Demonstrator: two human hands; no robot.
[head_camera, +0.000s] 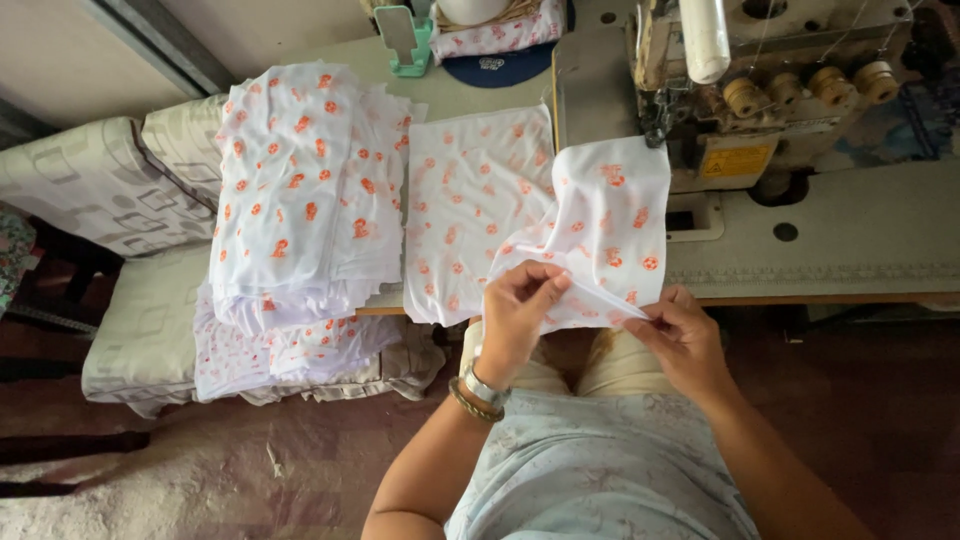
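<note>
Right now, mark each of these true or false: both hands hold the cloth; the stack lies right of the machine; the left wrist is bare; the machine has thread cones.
1. Both hands hold the cloth: true, left hand and right hand pinch its lower edge.
2. The stack lies right of the machine: false, it lies left.
3. The left wrist is bare: false, it wears a watch and bangle.
4. The machine has thread cones: true.

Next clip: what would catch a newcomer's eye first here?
Both hands, left hand and right hand, pinch a white orange-printed fabric piece at centre. A tall stack of matching pieces fills the table's left, and the sewing machine sits top right.
</note>
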